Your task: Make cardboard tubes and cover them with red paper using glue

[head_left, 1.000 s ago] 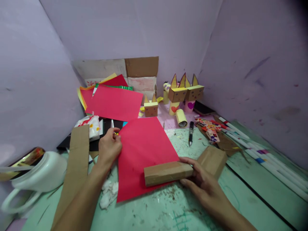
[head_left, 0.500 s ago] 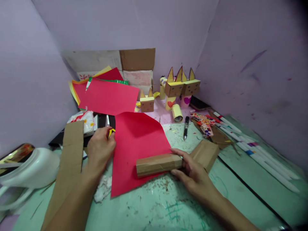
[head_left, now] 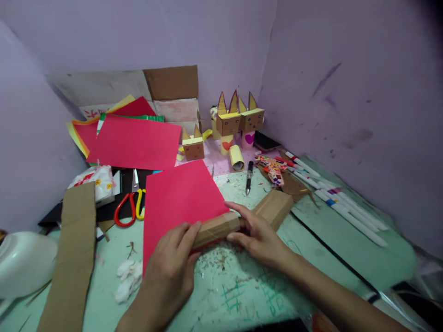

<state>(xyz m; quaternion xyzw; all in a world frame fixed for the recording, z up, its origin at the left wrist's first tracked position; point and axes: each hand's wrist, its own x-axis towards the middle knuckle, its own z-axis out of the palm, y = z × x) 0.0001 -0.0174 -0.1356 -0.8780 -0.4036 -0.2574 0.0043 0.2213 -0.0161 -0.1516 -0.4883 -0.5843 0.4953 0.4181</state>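
Left hand curls over one end of the block, right hand pinches the other between thumb and fingers: two hands, one block, right over the near edge of one red sheet! A second block lies just beyond. Then one pair of scissors, one pen, and, farther back, three eared boxes.

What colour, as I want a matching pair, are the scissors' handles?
One handle is red, the other handle yellow; best seen in the head view.
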